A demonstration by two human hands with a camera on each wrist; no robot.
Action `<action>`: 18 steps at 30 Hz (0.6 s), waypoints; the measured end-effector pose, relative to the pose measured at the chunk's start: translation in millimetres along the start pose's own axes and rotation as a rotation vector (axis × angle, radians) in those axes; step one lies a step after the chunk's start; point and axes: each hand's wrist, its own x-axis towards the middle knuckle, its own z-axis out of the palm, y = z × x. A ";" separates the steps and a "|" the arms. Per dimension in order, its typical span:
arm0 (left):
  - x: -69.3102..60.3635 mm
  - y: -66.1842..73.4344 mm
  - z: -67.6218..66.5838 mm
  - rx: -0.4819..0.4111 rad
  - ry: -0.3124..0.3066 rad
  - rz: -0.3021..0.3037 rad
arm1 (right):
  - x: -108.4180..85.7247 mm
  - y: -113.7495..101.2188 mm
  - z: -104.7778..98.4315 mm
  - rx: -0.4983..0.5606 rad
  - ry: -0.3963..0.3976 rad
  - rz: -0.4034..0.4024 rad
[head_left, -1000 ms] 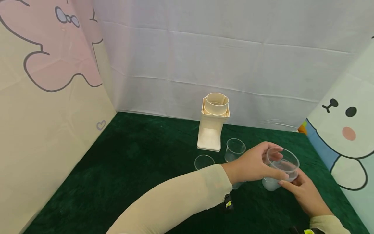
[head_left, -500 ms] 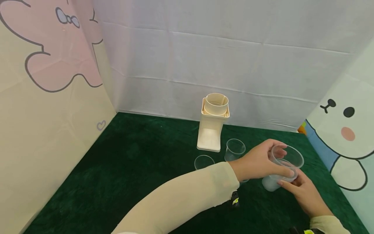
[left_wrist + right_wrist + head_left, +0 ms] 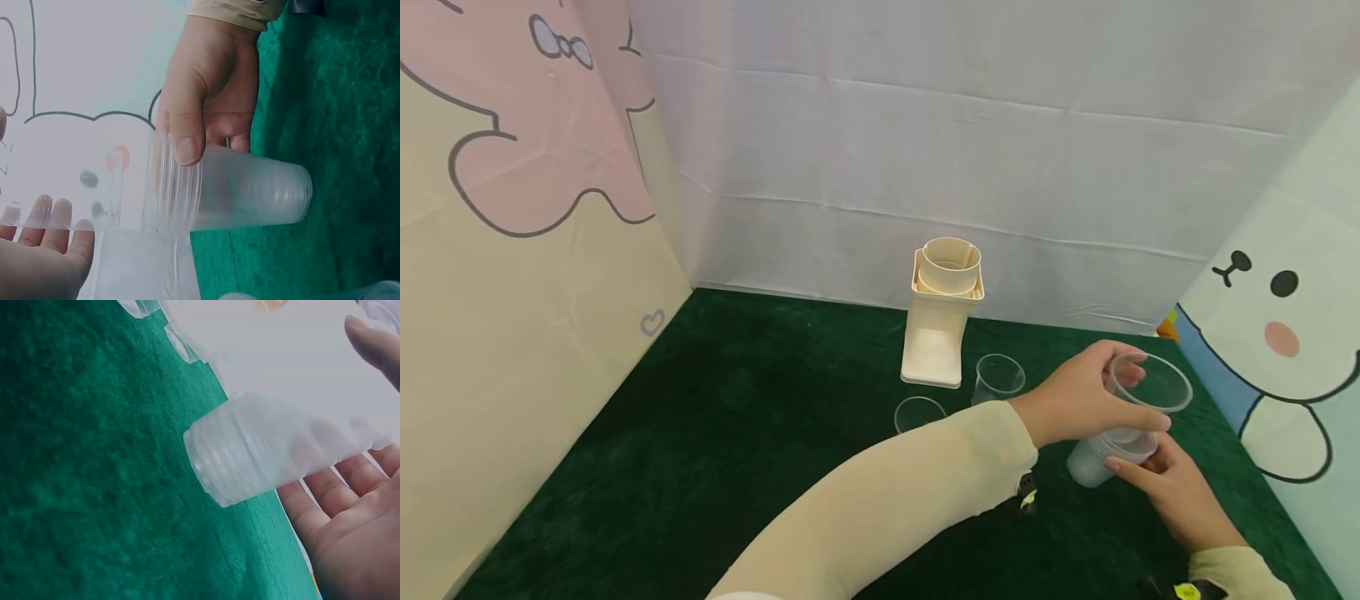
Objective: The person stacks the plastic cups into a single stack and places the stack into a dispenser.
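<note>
My right hand (image 3: 1180, 496) grips a tilted stack of nested clear plastic cups (image 3: 1088, 465), thumb on the near side. In the left wrist view the stack (image 3: 250, 190) lies across the fingers of the right hand (image 3: 215, 81). My left hand (image 3: 1086, 396) holds a clear cup (image 3: 1159, 385) by its side, just above the stack's mouth; its base seems to be at or inside the stack, I cannot tell which. Fingers of the left hand (image 3: 44, 250) show through the clear wall. In the right wrist view the stack's closed end (image 3: 219, 456) points away from the palm.
A clear cup (image 3: 998, 379) stands on the green cloth (image 3: 760, 433) behind my left wrist. Another cup (image 3: 917, 414) is partly hidden by the sleeve. A cream plastic stand with a round holder (image 3: 934, 337) is at the back. Printed and white curtains (image 3: 865, 150) enclose the table.
My left hand has moved right and up with a cup, drawing it away from the stack's mouth. My right hand has stayed nearly still around the stack.
</note>
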 end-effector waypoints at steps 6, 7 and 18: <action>8.5 -2.3 9.2 0.026 0.013 -0.017 | 0.2 0.4 -1.0 0.004 0.008 -0.020; 9.7 -3.3 10.4 0.029 0.011 -0.018 | 0.2 0.6 -1.2 0.007 0.004 -0.019; 19.6 -12.7 17.3 0.059 0.039 -0.049 | 2.0 1.2 -1.6 -0.015 -0.008 0.014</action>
